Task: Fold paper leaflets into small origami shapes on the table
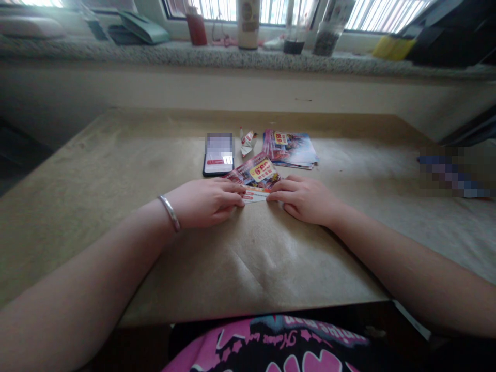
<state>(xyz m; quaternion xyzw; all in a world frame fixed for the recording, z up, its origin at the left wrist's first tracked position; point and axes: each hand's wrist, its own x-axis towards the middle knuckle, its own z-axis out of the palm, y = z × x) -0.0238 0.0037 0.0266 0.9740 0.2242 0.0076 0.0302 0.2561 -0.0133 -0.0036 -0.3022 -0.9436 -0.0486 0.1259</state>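
Flyer [253, 178] lies flat on the table [96, 217] between both hands, glossy red print uppermost, a white strip with a red label along its near edge. Its near edge looks folded, though the fingers hide part of the crease.

Left hand [203, 203]: palm down, fingers curled over the flyer's left end, fingertips pressing it to the table. Silver bangle [169, 213] sits on the wrist.

Right hand [304, 199]: palm down, fingers [281, 188] closed on the flyer's right end. The two hands nearly meet, with only the white strip showing between them. Both grip by pinching and pressing, neither lifting the paper.

Ahead of left hand, almost touching its fingertips: phone [218, 154], dark-cased, its screen blurred out. Ahead of the gap between hands, farther off: small folded paper scrap [246, 142], same red print. Ahead of right hand: loose stack of flyers [289, 149], slightly fanned.

Table top is brown kraft paper, creased close to the body. Well right of right hand: pixelated object [455, 173], too obscured to name.

Far beyond the hands, on a speckled stone sill [201, 56]: red bottle [196, 28], tall cup [248, 23], two glass jars [325, 36]. Below frame centre: pink and black shirt [271, 341].
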